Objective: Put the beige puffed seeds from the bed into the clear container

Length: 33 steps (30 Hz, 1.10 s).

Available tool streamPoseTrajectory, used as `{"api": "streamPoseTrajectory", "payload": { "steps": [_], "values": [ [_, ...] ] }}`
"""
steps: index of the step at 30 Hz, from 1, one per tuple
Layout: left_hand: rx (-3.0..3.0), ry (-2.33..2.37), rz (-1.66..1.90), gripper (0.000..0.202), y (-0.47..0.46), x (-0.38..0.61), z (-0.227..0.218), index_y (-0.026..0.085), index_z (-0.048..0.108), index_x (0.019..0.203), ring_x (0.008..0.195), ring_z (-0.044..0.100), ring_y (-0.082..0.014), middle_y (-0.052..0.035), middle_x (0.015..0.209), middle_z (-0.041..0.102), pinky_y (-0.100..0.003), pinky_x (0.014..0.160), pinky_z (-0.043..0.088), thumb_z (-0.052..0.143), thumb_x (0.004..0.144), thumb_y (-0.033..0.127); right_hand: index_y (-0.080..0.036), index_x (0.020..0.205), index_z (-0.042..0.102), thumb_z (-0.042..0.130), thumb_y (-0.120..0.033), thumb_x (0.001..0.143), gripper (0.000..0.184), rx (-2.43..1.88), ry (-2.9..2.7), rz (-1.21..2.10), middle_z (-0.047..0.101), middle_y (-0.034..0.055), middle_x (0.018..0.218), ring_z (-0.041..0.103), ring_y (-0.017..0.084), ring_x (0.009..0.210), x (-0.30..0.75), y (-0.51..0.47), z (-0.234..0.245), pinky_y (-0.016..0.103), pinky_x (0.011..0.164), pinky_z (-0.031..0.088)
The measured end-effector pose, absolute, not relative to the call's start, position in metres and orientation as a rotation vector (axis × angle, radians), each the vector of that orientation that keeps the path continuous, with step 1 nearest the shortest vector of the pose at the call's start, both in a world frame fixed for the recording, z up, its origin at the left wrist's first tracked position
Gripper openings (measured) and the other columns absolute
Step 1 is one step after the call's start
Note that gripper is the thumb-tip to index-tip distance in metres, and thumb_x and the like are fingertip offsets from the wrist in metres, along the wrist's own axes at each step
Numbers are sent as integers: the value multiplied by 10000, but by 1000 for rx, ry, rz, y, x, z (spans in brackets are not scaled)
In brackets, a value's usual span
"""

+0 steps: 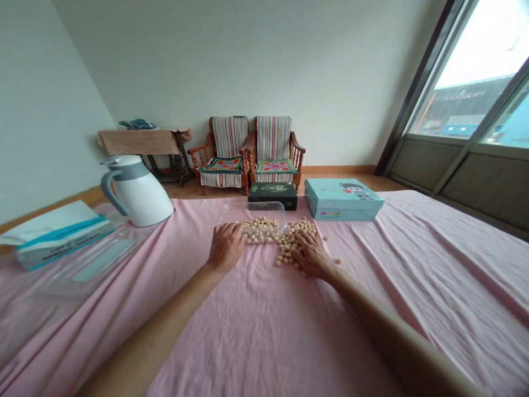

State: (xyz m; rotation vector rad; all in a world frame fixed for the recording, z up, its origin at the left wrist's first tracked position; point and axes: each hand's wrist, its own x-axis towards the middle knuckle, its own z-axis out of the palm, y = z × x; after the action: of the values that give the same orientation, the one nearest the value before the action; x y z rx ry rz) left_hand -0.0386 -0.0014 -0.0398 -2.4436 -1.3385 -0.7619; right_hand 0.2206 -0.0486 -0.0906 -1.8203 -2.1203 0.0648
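A clear plastic container (285, 216) lies on the pink cloth in front of me, with many small round tan pieces (262, 224) inside, perhaps nuts. My left hand (226, 245) is closed on the container's left side; its fingertips are partly hidden. Just right of the container is a loose pile of the same tan pieces (286, 251). Over that pile rests my right hand (312, 252), palm down, fingers apart and touching the pieces. A few strays lie to the right of it.
Behind the container stand a black box (273, 197) and a light blue box (343, 201). On the left are a white and grey jug (142, 193), a blue-white packet (61, 234) and a clear plastic lid or tray (93, 267). Two wooden chairs (250, 149) stand beyond.
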Motion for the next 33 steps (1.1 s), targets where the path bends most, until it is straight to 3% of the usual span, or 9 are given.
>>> {"api": "streamPoseTrajectory", "payload": {
  "steps": [8, 12, 17, 21, 25, 28, 33],
  "values": [
    [-2432, -1347, -747, 102, 10, -44, -39, 198, 575, 869, 872, 562, -227, -50, 885, 650, -348, 760, 346, 474, 863, 212, -142, 1407, 330, 380, -396, 901, 568, -1710, -2246, 234, 302, 133, 1476, 207, 293, 1373, 192, -76, -78, 466, 1105, 192],
    [-2425, -1361, -755, 112, 12, -51, -38, 194, 578, 863, 869, 565, -222, -57, 869, 646, -344, 760, 348, 467, 863, 213, -181, 1385, 365, 401, -330, 894, 515, -1528, -2285, 314, 351, 108, 1455, 310, 253, 1336, 181, -83, -66, 421, 1082, 268],
    [-2426, -1366, -790, 114, 15, -51, -36, 193, 579, 844, 854, 564, -225, -62, 848, 640, -346, 745, 352, 465, 853, 198, -185, 1193, 558, 405, -294, 900, 348, -1577, -2079, 198, 572, 95, 1248, 514, 209, 1157, 198, -55, -64, 334, 961, 397],
    [-2440, -1383, -842, 87, 19, -47, -37, 194, 570, 822, 843, 564, -219, -54, 841, 641, -339, 739, 357, 486, 831, 173, -150, 1041, 618, 472, -256, 853, 260, -1634, -2023, 117, 618, 116, 1122, 557, 225, 1036, 214, -32, -64, 346, 888, 419],
    [-2447, -1397, -863, 80, 22, -46, -37, 194, 568, 823, 845, 567, -214, -50, 844, 645, -336, 747, 359, 491, 833, 177, -194, 871, 670, 473, -257, 849, 209, -1601, -2094, 102, 660, 58, 945, 589, 177, 899, 215, -21, -60, 281, 821, 426],
    [-2447, -1392, -865, 83, 22, -47, -39, 195, 566, 829, 848, 566, -214, -48, 842, 645, -336, 747, 358, 485, 841, 183, -192, 898, 680, 429, -281, 871, 268, -1683, -2044, 63, 660, 69, 950, 589, 177, 893, 218, -5, -59, 288, 834, 416],
    [-2424, -1402, -867, 70, 21, -47, -40, 195, 557, 828, 842, 564, -216, -48, 850, 646, -337, 737, 354, 489, 844, 191, -177, 1146, 607, 456, -436, 852, 420, -1925, -1887, 11, 590, 135, 1185, 495, 280, 1118, 230, 32, -71, 430, 932, 360]
  ]
}}
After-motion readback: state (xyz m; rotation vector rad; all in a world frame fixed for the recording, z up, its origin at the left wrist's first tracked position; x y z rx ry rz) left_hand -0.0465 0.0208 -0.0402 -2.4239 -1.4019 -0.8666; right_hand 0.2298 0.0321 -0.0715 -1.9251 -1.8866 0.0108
